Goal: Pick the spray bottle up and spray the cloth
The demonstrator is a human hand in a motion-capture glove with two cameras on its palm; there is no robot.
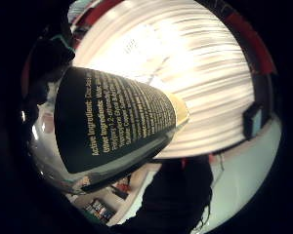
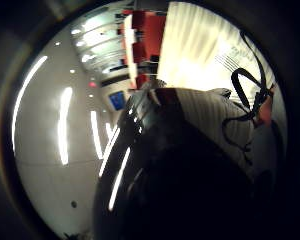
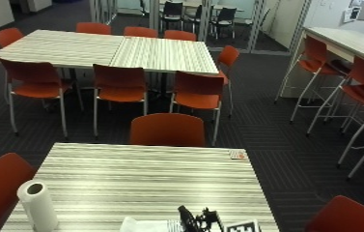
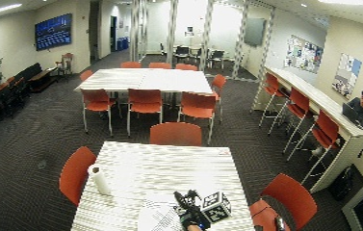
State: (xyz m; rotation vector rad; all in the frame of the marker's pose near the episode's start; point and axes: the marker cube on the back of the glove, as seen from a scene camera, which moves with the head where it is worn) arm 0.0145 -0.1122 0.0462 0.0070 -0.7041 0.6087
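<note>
The striped table spreads beyond the gloved right hand; a paper towel roll stands well off, white cloth just beside; its fingers apparently grip the black spray bottle against the palm

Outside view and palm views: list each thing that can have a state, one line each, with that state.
spray bottle: close against the palm, dark label with pale print facing the camera; nozzle not visible.
right hand: at the table's near edge, over the cloth; fingers not visible.
cloth: white, lying flat on the table.
paper towel roll: standing upright near the table's edge.
table: striped top, holding the roll and cloth.
</note>
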